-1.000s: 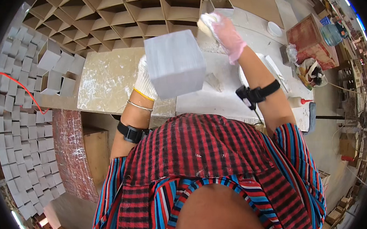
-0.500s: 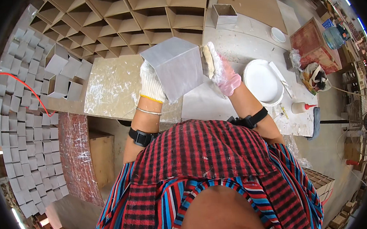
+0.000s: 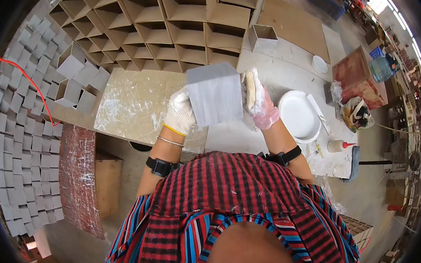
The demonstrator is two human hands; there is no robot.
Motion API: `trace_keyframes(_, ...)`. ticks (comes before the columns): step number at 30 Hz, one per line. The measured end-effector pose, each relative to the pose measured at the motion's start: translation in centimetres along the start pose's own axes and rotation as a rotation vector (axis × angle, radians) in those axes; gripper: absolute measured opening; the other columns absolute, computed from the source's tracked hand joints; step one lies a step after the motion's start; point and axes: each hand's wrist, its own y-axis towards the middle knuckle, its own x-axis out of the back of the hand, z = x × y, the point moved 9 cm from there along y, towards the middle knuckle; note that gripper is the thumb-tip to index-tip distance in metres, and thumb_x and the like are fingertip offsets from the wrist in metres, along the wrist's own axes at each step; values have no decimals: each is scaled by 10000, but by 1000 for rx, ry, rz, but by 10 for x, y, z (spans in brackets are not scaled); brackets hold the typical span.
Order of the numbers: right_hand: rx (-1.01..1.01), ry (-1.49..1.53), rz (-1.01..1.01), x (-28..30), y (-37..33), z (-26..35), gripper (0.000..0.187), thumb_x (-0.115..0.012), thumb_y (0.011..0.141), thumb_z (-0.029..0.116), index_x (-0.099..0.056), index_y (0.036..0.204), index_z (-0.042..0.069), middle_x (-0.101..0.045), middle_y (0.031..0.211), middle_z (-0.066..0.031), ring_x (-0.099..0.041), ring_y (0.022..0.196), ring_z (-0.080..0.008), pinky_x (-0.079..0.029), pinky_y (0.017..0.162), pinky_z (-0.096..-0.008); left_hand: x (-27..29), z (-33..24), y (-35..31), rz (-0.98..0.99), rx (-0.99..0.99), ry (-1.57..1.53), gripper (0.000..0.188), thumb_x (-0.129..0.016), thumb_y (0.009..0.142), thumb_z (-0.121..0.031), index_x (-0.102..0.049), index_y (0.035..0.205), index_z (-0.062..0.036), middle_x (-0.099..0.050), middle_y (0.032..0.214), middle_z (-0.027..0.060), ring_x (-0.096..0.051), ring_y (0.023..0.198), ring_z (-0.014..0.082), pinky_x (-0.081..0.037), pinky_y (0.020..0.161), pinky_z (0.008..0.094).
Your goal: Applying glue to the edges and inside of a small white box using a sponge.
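A grey, square-sided box (image 3: pixel 216 96) is held up above the work table, one broad face turned toward me and a narrower face showing on top. My left hand (image 3: pixel 179 113), in a white knit glove with a yellow cuff, grips it at its left side; some of the fingertips are hidden. At the box's right side is a cream-coloured sponge pad (image 3: pixel 251 87), closed in my right hand (image 3: pixel 265 112), which wears a thin pink cover over a whitened glove. Whether the pad touches the box I cannot tell.
Stacked brown open boxes (image 3: pixel 150 30) stand at the far side. A round white tub (image 3: pixel 299 115), a red-capped bottle (image 3: pixel 337 145) and a small open box (image 3: pixel 263 37) sit to the right. Grey boxes (image 3: pixel 20 169) are piled left, near a red hose (image 3: pixel 27 78).
The grey box has turned from a tilted, corner-forward pose to one face squarely toward me. Both hands moved with it, slightly nearer. The whole view has shifted a little.
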Motion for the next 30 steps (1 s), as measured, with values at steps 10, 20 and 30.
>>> trace_keyframes(10, -38, -63, -414, 6, -16, -5, 448, -398, 957, 445, -567, 1128, 67, -624, 941, -36, -603, 816, -116, -514, 692, -244, -9, 1, 5, -65, -89, 203, 407, -516, 869, -273, -537, 1181, -12, -579, 1164, 155, -564, 1062, 298, -457, 920, 462)
trace_keyframes(20, -49, -150, -437, 3, -27, -20, 506, -417, 932, 502, -576, 1089, 47, -620, 951, -47, -596, 811, -130, -499, 703, -255, 13, 11, -2, -277, 6, 392, 372, -411, 916, -280, -552, 1150, -27, -614, 1099, 123, -604, 972, 263, -498, 858, 394)
trace_keyframes(30, 340, -450, -393, -22, -38, 49, 314, -431, 967, 346, -567, 942, 64, -567, 802, 1, -559, 689, -131, -469, 626, -274, 18, 6, -3, -285, -13, 341, 407, -416, 913, -309, -532, 1184, -29, -612, 1100, 125, -592, 1008, 267, -490, 872, 379)
